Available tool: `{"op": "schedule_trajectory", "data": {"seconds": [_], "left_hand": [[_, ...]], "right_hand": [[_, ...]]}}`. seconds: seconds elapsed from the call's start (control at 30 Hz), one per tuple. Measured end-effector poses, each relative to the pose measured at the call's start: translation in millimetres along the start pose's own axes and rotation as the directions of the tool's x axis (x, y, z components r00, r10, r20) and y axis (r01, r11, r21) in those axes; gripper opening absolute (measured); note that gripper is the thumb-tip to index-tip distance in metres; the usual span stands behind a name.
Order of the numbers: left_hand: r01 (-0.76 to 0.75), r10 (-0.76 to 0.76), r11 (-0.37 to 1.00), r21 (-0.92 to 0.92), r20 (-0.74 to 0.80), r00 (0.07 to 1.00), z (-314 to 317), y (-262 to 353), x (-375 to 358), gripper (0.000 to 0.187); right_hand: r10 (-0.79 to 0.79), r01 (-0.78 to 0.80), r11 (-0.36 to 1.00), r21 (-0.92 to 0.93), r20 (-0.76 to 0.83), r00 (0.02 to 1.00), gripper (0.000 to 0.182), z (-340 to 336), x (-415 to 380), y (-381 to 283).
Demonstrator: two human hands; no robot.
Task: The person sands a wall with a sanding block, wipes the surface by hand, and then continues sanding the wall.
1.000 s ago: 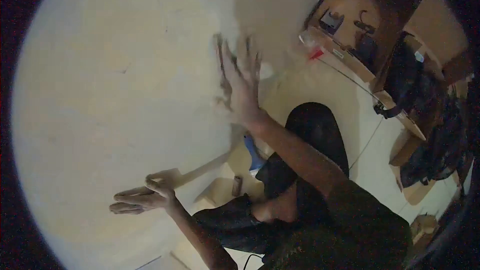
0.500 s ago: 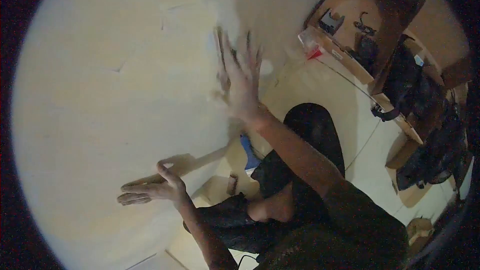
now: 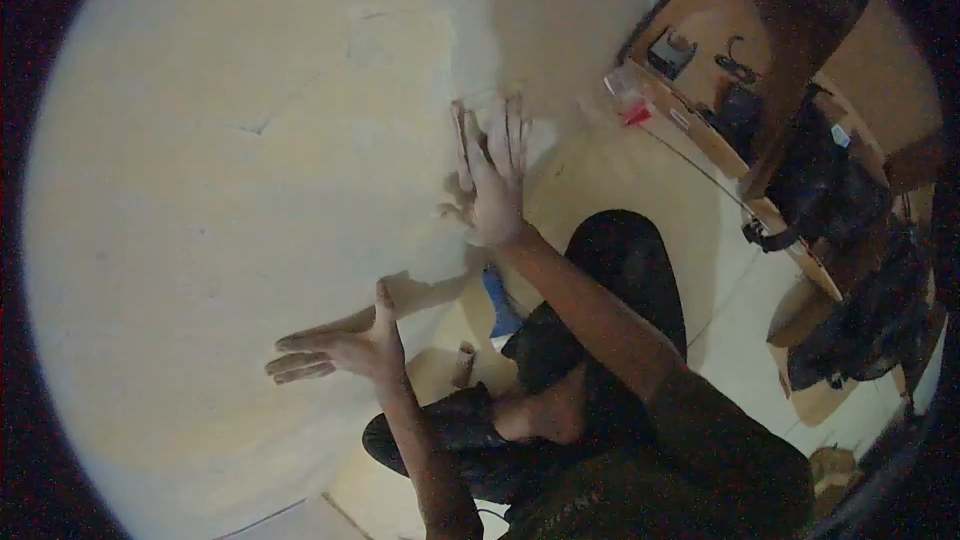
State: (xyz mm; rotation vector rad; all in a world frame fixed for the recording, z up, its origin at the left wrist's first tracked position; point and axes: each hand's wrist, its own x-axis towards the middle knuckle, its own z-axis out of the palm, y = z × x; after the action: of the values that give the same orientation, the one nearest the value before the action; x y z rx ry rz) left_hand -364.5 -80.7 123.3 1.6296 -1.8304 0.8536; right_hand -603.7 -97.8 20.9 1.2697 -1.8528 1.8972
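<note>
My left hand is up close in front of a pale wall, its fingers stretched out to the left and its thumb apart. Higher up and further right, my right hand is also stretched open near the wall, fingers spread. Neither holds anything. Shadows of both hands fall on the wall, which has cream patches and a small torn or cracked mark. On the floor below the right hand lies a blue tool with a pale wide end, shaped like a scraper. A short brown tube is beside it.
My folded legs take up the middle front. At right are an open cardboard box with small dark items inside and black bags. A clear and red plastic piece is at the box's edge.
My left hand has shifted up and right, its thumb now pointing more upward. My right hand has dropped slightly and moved right. The view has shifted a little.
</note>
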Motion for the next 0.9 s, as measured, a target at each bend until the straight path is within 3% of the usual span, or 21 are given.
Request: {"op": "schedule_trajectory", "data": {"seconds": [0.17,0.27,0.37,0.47,0.53,0.57,0.6,0.67,0.73,0.8,0.87,0.9], "left_hand": [[0.062,-0.054,0.994,-0.090,0.092,0.994,4.9,-5.1,-3.3,0.167],[0.081,-0.098,0.986,0.144,0.117,0.988,1.6,1.1,-2.7,0.166],[0.050,-0.075,0.981,0.187,0.130,0.989,4.9,-2.2,-3.4,0.170],[0.173,-0.179,0.984,0.052,0.395,0.901,9.3,-18.2,-3.1,0.164],[0.248,-0.168,0.961,-0.121,0.460,0.872,-1.2,-9.6,3.6,0.171],[0.212,-0.137,0.970,-0.115,0.459,0.878,-3.2,-9.0,0.6,0.163],[0.175,-0.107,0.978,-0.110,0.458,0.883,-4.9,-8.4,-2.5,0.155],[-0.070,0.006,0.988,0.135,0.422,0.906,0.0,-18.1,-5.0,0.116],[0.225,-0.119,0.973,-0.060,0.702,0.702,-2.2,-11.9,10.8,0.117],[0.282,-0.158,0.958,-0.052,0.724,0.672,-9.3,-13.5,13.2,0.127],[0.142,-0.157,0.988,0.067,0.465,0.871,1.3,-14.3,-1.9,0.147],[0.250,-0.185,0.968,-0.027,0.599,0.779,0.9,-17.1,-0.1,0.151]], "right_hand": [[-0.012,0.014,0.999,0.030,-0.062,0.998,0.117,-16.2,67.3,-21.7],[-0.020,0.023,0.998,-0.064,0.045,0.999,0.116,-7.2,18.8,-13.4],[0.032,-0.034,0.999,0.023,0.064,0.997,0.114,-17.7,26.1,-20.3],[0.064,-0.059,0.990,0.127,-0.030,0.998,0.113,-6.1,41.4,-16.2],[-0.002,0.001,1.000,-0.028,-0.034,0.999,0.113,26.1,-8.8,1.5],[-0.033,0.030,0.993,-0.112,-0.027,0.999,0.113,34.4,-27.8,9.3],[0.002,-0.001,0.997,-0.077,0.013,1.000,0.112,17.6,-17.1,-4.9],[0.085,-0.085,0.996,0.001,0.072,0.994,0.110,-9.3,7.3,-25.8],[0.094,-0.097,0.994,0.046,0.059,0.994,0.108,1.5,16.5,-12.3],[0.098,-0.093,0.994,-0.054,0.093,0.991,0.107,7.4,1.6,-11.9],[0.033,-0.035,0.998,0.061,0.037,0.999,0.107,6.0,-0.6,-16.0],[0.026,-0.028,0.993,0.117,0.014,1.000,0.107,-1.0,1.5,-25.4]]}}
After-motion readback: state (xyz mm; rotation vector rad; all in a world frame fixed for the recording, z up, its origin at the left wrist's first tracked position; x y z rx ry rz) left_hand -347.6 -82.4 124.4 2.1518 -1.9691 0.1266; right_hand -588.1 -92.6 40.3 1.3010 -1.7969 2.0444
